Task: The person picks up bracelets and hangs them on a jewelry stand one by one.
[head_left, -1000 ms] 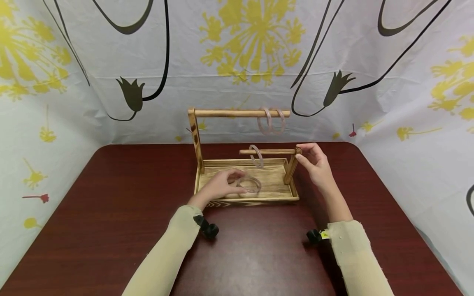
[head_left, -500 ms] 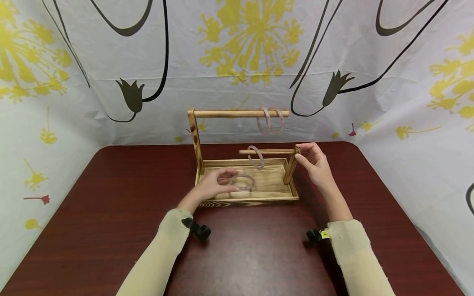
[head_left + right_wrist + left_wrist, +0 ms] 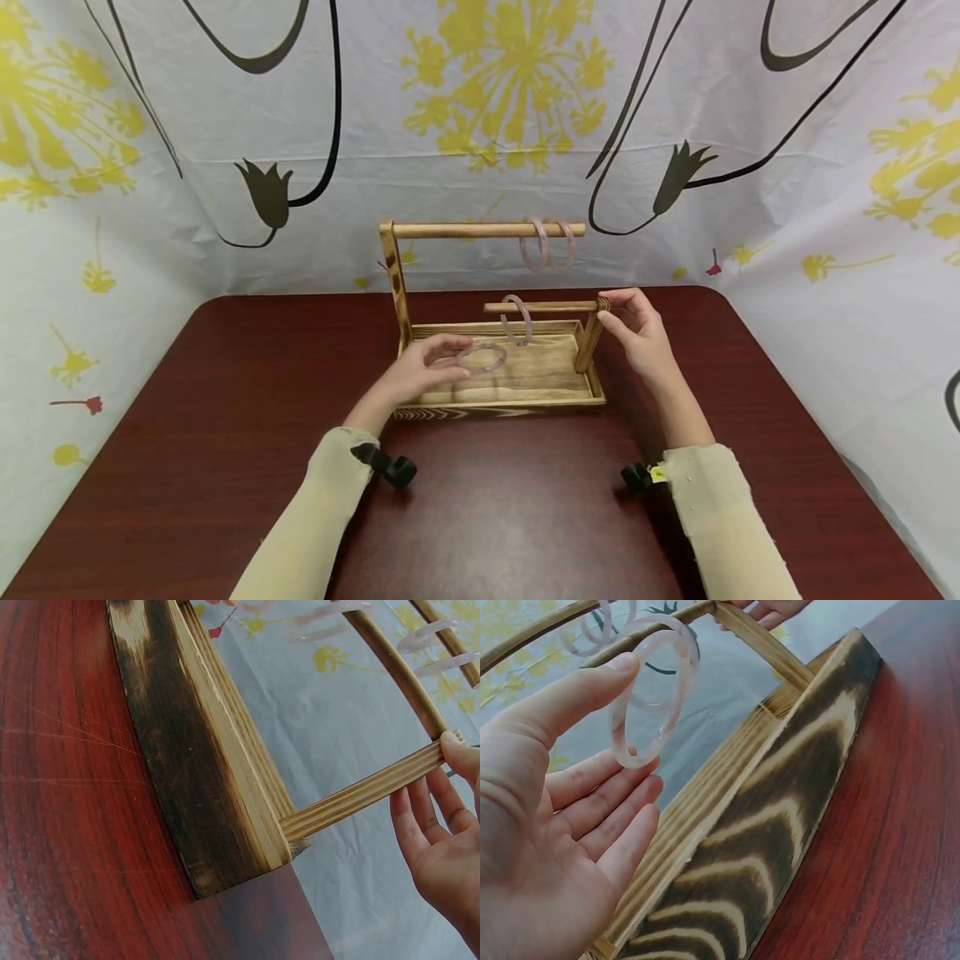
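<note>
My left hand [image 3: 423, 367] pinches a pale translucent bangle [image 3: 619, 724] between thumb and fingers, over the left part of a wooden tray stand [image 3: 502, 408]. In the left wrist view the bangle stands near upright at the fingertips. Another bangle [image 3: 517, 320] hangs on the lower wooden bar [image 3: 555, 307], near its free left end. My right hand [image 3: 637, 329] grips the top of the short post [image 3: 367, 784] at the bar's right end, thumb on the near side. Two more bangles [image 3: 542, 245] hang toward the right end of the upper bar [image 3: 465, 230].
The stand sits on a dark red-brown table [image 3: 480, 500], near its back edge. A tall post [image 3: 397, 287] rises at the tray's left end. Behind hangs a white cloth [image 3: 360, 108] with yellow and dark flower prints.
My left hand has moved left and slightly up with the bangle, away from under the hanging one. The bangle on the lower bar has swung slightly. My right hand stays on the post.
</note>
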Motion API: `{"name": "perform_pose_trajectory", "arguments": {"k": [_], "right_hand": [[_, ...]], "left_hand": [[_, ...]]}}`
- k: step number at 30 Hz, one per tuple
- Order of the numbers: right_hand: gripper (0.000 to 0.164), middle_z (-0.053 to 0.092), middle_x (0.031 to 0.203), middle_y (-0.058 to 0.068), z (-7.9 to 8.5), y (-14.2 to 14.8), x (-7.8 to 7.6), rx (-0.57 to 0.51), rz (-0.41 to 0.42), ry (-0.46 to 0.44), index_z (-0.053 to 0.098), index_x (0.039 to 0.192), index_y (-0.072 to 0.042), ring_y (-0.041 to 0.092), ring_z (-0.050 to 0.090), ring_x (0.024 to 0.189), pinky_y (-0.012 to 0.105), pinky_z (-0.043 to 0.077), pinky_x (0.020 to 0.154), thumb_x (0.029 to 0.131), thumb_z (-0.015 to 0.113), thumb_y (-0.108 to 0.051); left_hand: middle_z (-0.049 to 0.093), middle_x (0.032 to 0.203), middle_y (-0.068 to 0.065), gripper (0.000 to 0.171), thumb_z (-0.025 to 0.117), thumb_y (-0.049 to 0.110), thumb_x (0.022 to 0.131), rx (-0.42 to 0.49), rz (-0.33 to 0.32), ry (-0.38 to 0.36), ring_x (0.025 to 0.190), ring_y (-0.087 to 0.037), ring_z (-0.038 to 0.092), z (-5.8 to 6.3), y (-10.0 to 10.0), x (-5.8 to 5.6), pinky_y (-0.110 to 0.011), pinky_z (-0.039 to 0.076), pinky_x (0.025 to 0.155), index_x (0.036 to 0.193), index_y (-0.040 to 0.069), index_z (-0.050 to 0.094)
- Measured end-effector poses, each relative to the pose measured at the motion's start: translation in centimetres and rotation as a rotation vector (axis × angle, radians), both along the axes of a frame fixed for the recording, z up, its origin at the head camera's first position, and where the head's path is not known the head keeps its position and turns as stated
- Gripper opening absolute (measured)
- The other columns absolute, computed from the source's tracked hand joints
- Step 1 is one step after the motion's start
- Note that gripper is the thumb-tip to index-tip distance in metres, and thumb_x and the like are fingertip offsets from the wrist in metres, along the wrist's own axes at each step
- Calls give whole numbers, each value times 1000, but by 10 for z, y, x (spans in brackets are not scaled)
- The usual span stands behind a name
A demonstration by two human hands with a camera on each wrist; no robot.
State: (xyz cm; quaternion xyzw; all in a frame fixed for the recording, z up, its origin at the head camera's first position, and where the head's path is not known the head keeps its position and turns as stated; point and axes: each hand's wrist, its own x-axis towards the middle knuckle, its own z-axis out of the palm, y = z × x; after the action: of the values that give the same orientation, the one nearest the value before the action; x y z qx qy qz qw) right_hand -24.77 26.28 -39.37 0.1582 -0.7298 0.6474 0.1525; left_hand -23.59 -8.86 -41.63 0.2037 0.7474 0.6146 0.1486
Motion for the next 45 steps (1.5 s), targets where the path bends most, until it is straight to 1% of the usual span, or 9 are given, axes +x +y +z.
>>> {"name": "perform_pose_trajectory", "arguments": {"k": [5,12,15,19,22,27,36,41,45], "right_hand": [[23,64,110,-15,0,0,0,0,-3,1,57,117,2,2,57,103,13,48,87,95,60,6],[23,64,110,-16,1,-1,0,-2,-5,0,56,118,5,2,57,104,13,48,87,95,60,6],[24,64,110,-15,1,-1,0,-1,-3,1,55,118,6,2,57,104,13,48,87,95,60,7],[24,64,111,-15,1,-1,0,-3,0,2,55,118,6,2,57,104,14,48,87,95,60,6],[24,64,111,-14,0,0,0,-4,1,-3,55,118,4,2,57,104,14,48,87,95,60,6],[24,64,111,-15,1,0,0,-2,-2,-11,56,118,3,2,57,104,14,48,87,95,60,5],[25,64,111,-14,2,-1,1,-9,-8,-18,56,119,4,3,57,105,14,48,87,95,60,7],[24,64,111,-15,0,0,1,0,-10,-14,55,119,4,2,57,105,14,48,87,95,60,6],[23,64,112,-16,-1,1,0,1,-2,-5,56,118,2,2,57,106,14,48,88,95,59,6]], "left_hand": [[55,142,-21,50,70,4,90,53,5,11,136,-36,50,-1,-2,-1,-41,43,113,137,-2,54],[49,146,-26,52,65,2,91,176,-8,-27,138,-42,45,2,-3,-2,-20,50,100,140,-6,49],[45,149,-28,53,62,2,93,246,-24,-41,140,-45,41,2,-3,-2,-19,50,100,143,-8,45],[44,150,-26,53,56,-2,95,323,-46,-47,139,-29,48,1,-3,-3,-19,48,103,145,-10,40],[51,146,-14,53,53,-2,95,385,-67,-36,132,-11,53,0,-2,-4,-20,47,105,145,-11,37],[56,136,4,57,61,9,97,497,-76,-49,127,-6,53,1,0,-4,-19,47,103,146,-9,38],[57,135,4,51,62,9,96,634,-5,-80,128,-6,53,3,6,-6,-18,47,103,143,-3,43],[57,135,3,51,56,1,97,645,50,-98,127,-6,54,5,11,-7,-20,48,104,145,-5,40],[51,144,-7,53,52,-2,97,629,103,-111,129,-9,52,4,15,-8,-19,48,103,147,-6,37]]}}
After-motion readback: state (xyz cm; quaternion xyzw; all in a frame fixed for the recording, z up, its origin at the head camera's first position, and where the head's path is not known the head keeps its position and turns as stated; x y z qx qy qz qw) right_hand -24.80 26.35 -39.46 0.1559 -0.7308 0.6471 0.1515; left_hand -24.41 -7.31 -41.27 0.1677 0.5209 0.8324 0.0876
